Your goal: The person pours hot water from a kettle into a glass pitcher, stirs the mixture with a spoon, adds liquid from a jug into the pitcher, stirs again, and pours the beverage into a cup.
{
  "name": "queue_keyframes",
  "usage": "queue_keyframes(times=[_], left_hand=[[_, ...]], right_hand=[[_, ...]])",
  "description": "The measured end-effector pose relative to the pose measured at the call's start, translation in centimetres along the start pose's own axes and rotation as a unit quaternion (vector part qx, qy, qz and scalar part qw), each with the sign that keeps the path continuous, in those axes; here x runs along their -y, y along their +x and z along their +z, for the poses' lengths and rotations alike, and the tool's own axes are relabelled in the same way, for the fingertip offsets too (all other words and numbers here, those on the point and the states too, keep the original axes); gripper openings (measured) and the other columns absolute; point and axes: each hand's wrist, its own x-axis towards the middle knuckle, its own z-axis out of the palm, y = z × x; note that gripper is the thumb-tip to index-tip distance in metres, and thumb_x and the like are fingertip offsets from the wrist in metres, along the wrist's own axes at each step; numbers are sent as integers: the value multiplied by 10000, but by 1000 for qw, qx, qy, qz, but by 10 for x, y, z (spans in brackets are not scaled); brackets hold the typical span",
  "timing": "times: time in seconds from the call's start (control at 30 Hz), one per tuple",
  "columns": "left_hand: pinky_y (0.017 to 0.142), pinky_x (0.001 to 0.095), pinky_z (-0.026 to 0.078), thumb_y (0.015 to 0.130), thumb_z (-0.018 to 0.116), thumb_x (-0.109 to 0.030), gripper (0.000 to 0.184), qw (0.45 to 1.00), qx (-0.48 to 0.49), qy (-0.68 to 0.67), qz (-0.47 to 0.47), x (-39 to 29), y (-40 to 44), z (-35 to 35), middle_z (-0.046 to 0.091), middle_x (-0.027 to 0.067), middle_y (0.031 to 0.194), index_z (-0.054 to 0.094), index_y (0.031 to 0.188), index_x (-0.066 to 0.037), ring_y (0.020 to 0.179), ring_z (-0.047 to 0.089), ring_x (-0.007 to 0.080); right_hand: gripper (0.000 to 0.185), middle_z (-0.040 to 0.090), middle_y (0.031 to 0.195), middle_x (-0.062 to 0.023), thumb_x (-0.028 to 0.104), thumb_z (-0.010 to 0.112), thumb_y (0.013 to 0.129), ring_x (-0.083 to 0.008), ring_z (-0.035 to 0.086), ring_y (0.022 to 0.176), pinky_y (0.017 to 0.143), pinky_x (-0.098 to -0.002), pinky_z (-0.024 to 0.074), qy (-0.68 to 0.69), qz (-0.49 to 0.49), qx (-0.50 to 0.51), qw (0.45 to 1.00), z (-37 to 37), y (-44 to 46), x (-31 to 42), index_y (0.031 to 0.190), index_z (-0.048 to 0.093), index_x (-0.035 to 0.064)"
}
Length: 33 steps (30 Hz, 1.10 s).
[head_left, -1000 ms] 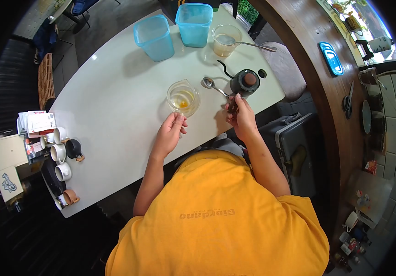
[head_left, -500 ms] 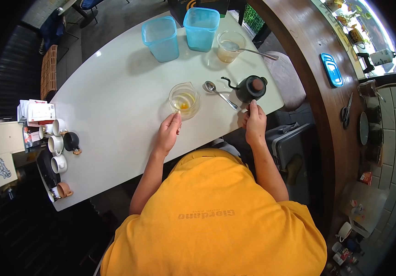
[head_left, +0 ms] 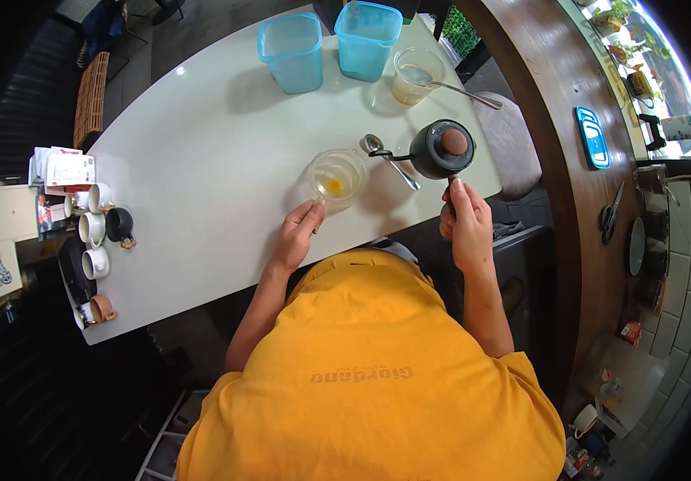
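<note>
My left hand point(head_left: 301, 234) is closed, its thumb and fingers pinching the near handle of a clear glass cup point(head_left: 355, 172). A little yellow stuff lies in the bottom of the cup, which stands on the white table point(head_left: 201, 192). My right hand point(head_left: 467, 218) is wrapped round the handle of a black gooseneck kettle point(head_left: 432, 152) with a brown lid knob. The kettle appears raised off the table, its thin spout pointing left toward the cup. Between them lies a metal spoon point(head_left: 401, 172), partly behind the spout.
Two blue plastic containers point(head_left: 291, 60) stand at the far edge, beside a clear tub point(head_left: 417, 90) with a long spoon across it. Several cups point(head_left: 95, 228) crowd the left end. On the wooden counter point(head_left: 554, 112) at right are a blue lid point(head_left: 592, 138) and scissors point(head_left: 611, 215).
The kettle in my right hand has come up and looks larger, its spout now lower and nearer the cup. My left hand stays on the cup's handle. The whole view has shifted slightly.
</note>
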Motion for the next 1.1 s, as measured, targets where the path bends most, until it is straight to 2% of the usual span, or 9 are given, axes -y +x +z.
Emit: queue_keyframes(times=[0.23,0.3,0.53,0.7,0.83,0.93,1.0,1.1], left_hand=[[606,221,299,1014,439,-285,346,1000,-1,-29,-9,-5,-4,11,374,-51,677,479,743,-73,644,334,63],[587,219,290,1008,432,-284,325,1000,5,-7,-1,-7,-3,11,408,-36,684,484,763,-78,638,352,61],[588,226,304,1012,441,-250,320,999,-17,49,13,-7,1,14,390,-43,670,480,752,-67,625,342,60],[587,218,301,1009,432,-271,318,999,9,-45,9,-3,9,20,409,-38,676,477,760,-77,628,355,62],[594,213,302,1007,421,-288,325,998,20,-51,-4,-2,12,23,417,-29,678,465,760,-81,638,368,64],[604,233,326,1022,411,-260,340,998,25,-51,-10,-7,10,25,390,-20,664,476,766,-45,630,353,79],[589,214,307,1008,410,-282,331,999,38,-35,-12,-8,9,25,425,-23,678,451,745,-85,637,368,64],[584,219,312,1008,420,-260,317,997,38,-62,-6,-2,8,26,423,-30,677,461,752,-78,629,363,63]], right_hand=[[315,410,590,38,299,495,990,-27,337,469,413,-202,232,-53,-6,11,999,4,1,0,838,522,25],[314,437,599,31,292,498,988,-28,366,482,423,-195,255,-72,-2,11,997,4,1,1,828,532,24],[323,453,606,27,288,510,983,-30,398,509,448,-194,288,-111,-19,17,994,7,3,6,802,537,22],[317,460,613,25,275,514,982,-34,414,523,461,-196,306,-138,-39,17,990,6,3,7,807,548,13],[314,462,616,24,268,511,984,-36,416,528,466,-200,309,-139,-48,19,989,6,1,8,807,549,11],[317,464,617,21,264,509,985,-38,415,531,467,-203,309,-141,-54,11,989,5,0,8,798,545,11],[321,467,617,20,265,509,985,-38,412,533,468,-204,307,-148,-53,12,987,4,-1,8,793,543,10],[322,468,613,21,266,508,985,-38,408,530,467,-205,304,-155,-55,9,986,3,-1,8,792,542,11]])
